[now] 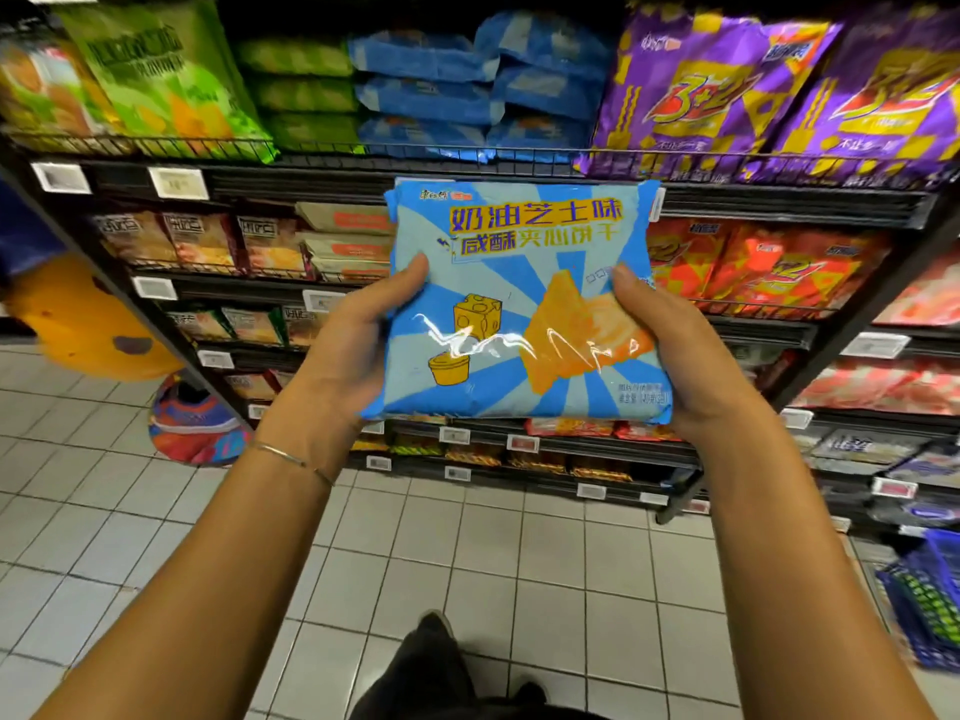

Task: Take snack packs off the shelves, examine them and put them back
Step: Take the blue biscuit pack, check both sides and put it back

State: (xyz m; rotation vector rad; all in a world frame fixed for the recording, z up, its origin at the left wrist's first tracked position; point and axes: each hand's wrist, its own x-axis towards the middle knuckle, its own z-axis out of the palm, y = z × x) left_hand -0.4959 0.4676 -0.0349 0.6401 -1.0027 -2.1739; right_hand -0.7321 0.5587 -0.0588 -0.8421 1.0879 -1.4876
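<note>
While the shelves [291, 187] stand stocked ahead, matching blue packs [431, 96] on the top one likely marking the return spot, I hold the blue snack pack [519, 304] clear of them in mid-air, printed front toward me so I can read it. Left grip [358, 345] and right grip [670, 350] each clamp a side edge, thumbs on the front, to hold it flat.

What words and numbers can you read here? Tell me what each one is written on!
"奶油芝士味": top line on the blue pack.
"咸酥夹心饼干": second line on the same pack.
"3+2": big on the purple packs.
Too small or blurred to read: the blue pack's logo and small print, the price tags, and the writing on all the other packs.
</note>
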